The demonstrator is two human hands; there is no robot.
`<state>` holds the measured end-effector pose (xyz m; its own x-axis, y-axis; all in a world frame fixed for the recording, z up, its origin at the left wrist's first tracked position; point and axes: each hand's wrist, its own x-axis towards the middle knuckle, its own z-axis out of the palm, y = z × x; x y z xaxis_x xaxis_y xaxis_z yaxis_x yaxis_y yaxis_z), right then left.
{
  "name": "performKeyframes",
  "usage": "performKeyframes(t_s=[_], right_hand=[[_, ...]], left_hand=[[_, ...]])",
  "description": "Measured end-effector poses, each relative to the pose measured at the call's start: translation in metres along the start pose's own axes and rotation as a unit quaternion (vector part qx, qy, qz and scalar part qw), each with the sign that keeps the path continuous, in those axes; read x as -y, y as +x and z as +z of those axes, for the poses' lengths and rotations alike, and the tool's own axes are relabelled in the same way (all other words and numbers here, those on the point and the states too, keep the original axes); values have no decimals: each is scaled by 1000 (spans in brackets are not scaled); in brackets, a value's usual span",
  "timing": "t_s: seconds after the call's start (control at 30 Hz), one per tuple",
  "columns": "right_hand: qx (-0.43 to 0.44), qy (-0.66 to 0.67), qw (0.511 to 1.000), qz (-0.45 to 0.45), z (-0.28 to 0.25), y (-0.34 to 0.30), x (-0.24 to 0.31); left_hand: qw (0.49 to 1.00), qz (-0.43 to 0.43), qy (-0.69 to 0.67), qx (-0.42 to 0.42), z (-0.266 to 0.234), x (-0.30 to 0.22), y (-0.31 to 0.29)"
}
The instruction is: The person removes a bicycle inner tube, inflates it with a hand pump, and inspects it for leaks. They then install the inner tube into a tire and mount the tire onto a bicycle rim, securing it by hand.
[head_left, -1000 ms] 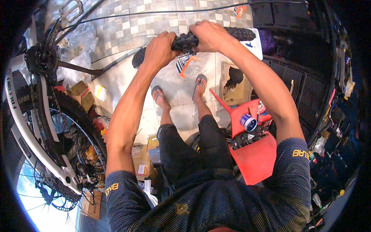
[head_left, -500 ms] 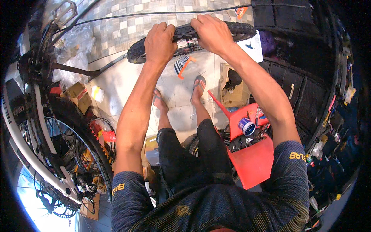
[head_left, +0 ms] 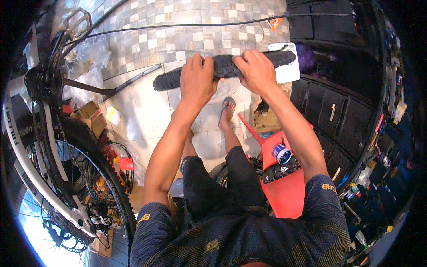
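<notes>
In front of me, a bicycle wheel with a knobby black tyre (head_left: 225,66) stands nearly edge-on, so mostly tread shows and its hub and spokes are hidden. My left hand (head_left: 198,80) is closed over the tyre left of its middle, fingers curled across the tread. On the other side of the middle, my right hand (head_left: 258,71) grips the same tyre, thumb toward the left hand. The tyre's right end overlaps a white sheet or board (head_left: 290,71). Below the wheel, one sandalled foot (head_left: 227,109) shows on the tiles.
A white-and-black bicycle (head_left: 38,155) takes up the left side, near plastic bags (head_left: 91,62) and a cardboard box (head_left: 91,116). A black cable (head_left: 187,25) crosses above the wheel. At right are a red stand (head_left: 282,191) with a blue tin (head_left: 281,153), and black drawers (head_left: 327,107).
Both hands have brought the wheel nearer to me and turned it; its hub, visible half a second ago, is now hidden behind the tread. Both hands still hold the tyre.
</notes>
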<state>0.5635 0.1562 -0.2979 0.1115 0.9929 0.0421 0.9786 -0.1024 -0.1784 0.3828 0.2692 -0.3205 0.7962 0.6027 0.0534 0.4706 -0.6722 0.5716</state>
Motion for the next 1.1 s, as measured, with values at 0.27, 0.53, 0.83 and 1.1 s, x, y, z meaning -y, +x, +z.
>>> performKeyframes(t_s=[0.27,0.53,0.83,1.1], right_hand=[[123,45,991,-18,-23,-100,25],[186,131,973,44,-6,-205,80],[286,176,937,94,1,-212,122],[405,510,752,106,90,-167,178]], left_hand=[[954,46,-159,251,-10,33,-53],[781,-41,-215,585,43,38,-113],[804,-90,-108,578,33,21,-136],[972,-64,-47,223,18,112,-228]])
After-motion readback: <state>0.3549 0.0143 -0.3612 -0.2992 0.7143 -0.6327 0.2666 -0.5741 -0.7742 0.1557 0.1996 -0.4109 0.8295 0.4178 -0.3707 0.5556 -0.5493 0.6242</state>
